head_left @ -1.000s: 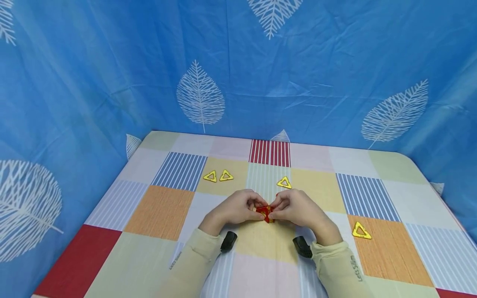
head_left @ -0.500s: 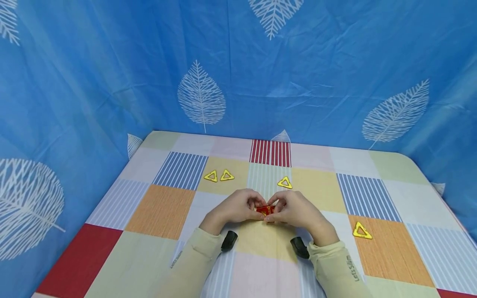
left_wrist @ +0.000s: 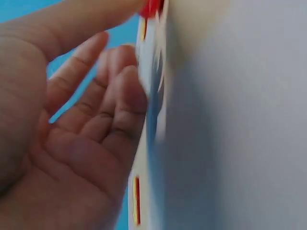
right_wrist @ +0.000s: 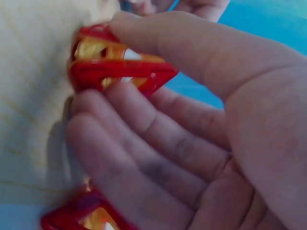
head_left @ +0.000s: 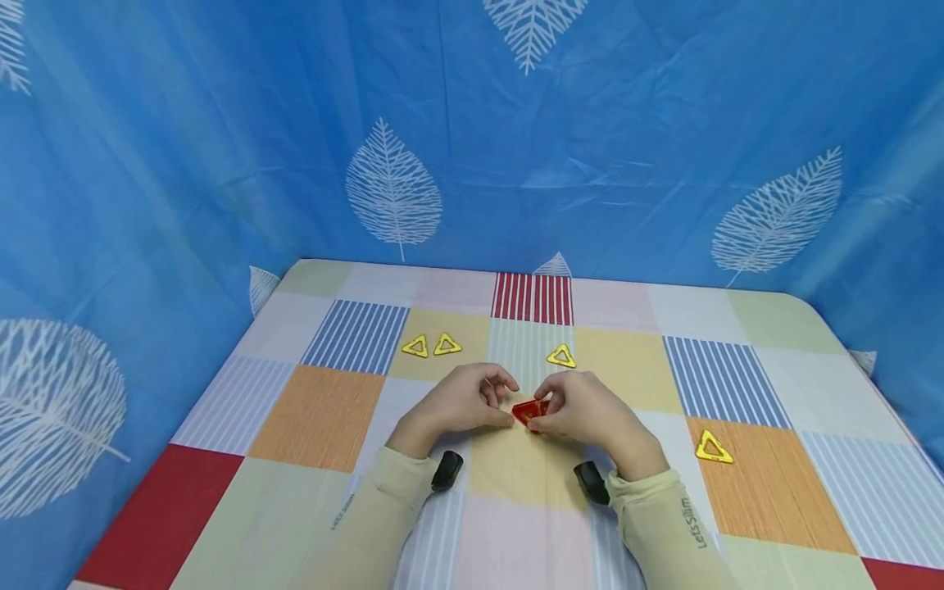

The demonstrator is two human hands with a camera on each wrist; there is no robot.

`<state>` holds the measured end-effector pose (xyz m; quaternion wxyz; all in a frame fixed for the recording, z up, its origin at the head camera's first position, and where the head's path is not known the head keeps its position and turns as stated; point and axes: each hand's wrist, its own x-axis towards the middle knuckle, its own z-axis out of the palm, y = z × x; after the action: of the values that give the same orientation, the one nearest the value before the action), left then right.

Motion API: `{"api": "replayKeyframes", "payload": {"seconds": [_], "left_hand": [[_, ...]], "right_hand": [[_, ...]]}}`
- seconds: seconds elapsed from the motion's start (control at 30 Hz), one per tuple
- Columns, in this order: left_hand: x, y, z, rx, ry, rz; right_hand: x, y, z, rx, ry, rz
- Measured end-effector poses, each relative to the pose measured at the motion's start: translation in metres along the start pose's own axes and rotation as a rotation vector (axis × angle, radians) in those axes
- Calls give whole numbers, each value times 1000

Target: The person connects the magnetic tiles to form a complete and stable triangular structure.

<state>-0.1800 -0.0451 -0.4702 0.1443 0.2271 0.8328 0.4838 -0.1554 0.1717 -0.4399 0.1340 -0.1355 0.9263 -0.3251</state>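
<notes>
A small red triangular piece with yellow inside (head_left: 527, 411) stands between the hands at the middle of the table. My right hand (head_left: 593, 414) pinches it, thumb on the near side and fingers on the far side. The right wrist view shows two red triangular faces with yellow between them on this piece (right_wrist: 120, 72). Just left of it is my left hand (head_left: 465, 401), fingers loosely bent and nothing held. Its thumb tip lies close to the red piece; whether they touch I cannot tell. Fingers hide part of the piece.
Two yellow triangles (head_left: 447, 344) lie at the back left. Another yellow triangle (head_left: 562, 356) lies beyond the hands, and one more yellow triangle (head_left: 713, 447) to the right. A blue leaf-print curtain (head_left: 472, 164) borders the patchwork-covered table (head_left: 317, 418).
My left hand has let go of the red piece and drawn slightly left, its fingers spreading apart. My right hand keeps hold of the piece, more of which now shows.
</notes>
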Motion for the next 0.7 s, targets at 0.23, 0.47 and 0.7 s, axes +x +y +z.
{"api": "replayKeyframes", "payload": {"seconds": [0.23,0.47,0.7], "left_hand": [[-6,-16,-38,115,303,-5],[-12,-40,-87,231,363,-161],[-5,-53,-103,212,280,-294]], "right_hand": [[-3,-6,-2,-74,56,74],[-4,-9,0,-67,71,102],[-7,-7,-4,-80,95,129]]}}
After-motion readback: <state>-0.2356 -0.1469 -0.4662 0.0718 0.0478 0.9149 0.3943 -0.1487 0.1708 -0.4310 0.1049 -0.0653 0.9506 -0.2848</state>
